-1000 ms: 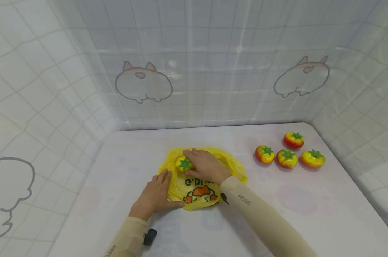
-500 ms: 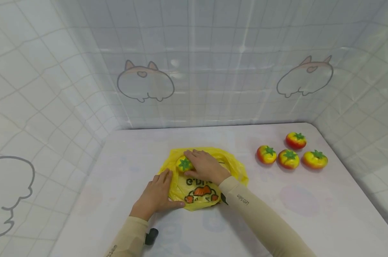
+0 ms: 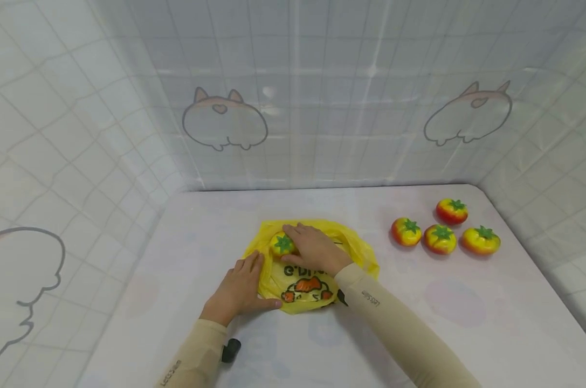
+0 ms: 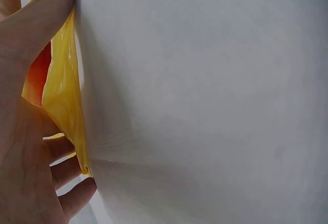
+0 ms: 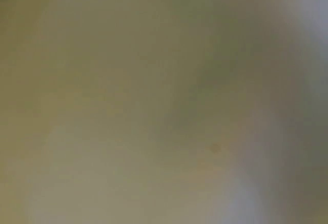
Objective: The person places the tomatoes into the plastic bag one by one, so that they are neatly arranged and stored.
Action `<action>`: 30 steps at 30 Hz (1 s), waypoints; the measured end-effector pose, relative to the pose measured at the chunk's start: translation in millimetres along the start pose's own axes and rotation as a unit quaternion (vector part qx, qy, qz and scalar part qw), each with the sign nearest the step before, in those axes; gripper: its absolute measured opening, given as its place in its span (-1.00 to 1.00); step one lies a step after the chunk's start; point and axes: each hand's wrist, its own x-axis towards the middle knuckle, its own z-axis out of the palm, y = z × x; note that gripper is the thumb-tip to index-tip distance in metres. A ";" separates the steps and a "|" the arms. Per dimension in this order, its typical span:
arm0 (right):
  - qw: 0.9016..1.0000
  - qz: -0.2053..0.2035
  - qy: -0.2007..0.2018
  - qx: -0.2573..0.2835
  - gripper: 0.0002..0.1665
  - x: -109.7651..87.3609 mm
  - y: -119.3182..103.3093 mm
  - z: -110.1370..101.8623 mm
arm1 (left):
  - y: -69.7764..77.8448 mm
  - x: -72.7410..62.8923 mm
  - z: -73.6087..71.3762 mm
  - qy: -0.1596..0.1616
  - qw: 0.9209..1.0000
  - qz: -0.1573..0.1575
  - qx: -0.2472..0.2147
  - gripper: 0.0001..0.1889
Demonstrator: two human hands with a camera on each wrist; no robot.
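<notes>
Left hand: the left hand (image 3: 236, 291) rests on the left edge of the yellow bag (image 3: 364, 253), its fingers stretched out and its thumb pointing along the near side.
Right hand: the right hand (image 3: 317, 250) reaches over the bag, and its fingers and thumb hold the held tomato (image 3: 283, 244).
Held tomato: it is yellow with a green leafy top, and sits at the left part of the bag, with yellow bag all around it.
Bag: it lies flat and crinkly in the middle of the white surface (image 3: 186, 258), with black letters and an orange picture (image 3: 308, 285) on it.
Other tomatoes: four red and yellow ones, the left one (image 3: 406, 232), the back one (image 3: 451, 212), the middle one (image 3: 440, 240) and the right one (image 3: 481, 240), sit close together to the right of the bag.
Sleeves: both arms wear tan sleeves (image 3: 399, 323).
Right wrist view: too blurry to tell.
</notes>
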 end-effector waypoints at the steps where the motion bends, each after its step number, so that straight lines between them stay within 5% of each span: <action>1: 1.000 0.000 -0.001 0.000 0.03 -0.1 -0.1 0.3 | 0.2 -0.1 -0.1 -0.001 1.000 0.000 0.001 0.38; 12: 1.000 -0.013 0.018 -0.009 0.11 -2.1 2.4 0.2 | 0.3 1.1 0.9 0.000 1.000 0.001 0.004 0.38; 30: 0.999 -0.030 0.025 -0.030 0.09 -20.1 25.8 -36.5 | 0.1 2.8 -3.1 -0.002 1.000 0.000 -0.014 0.41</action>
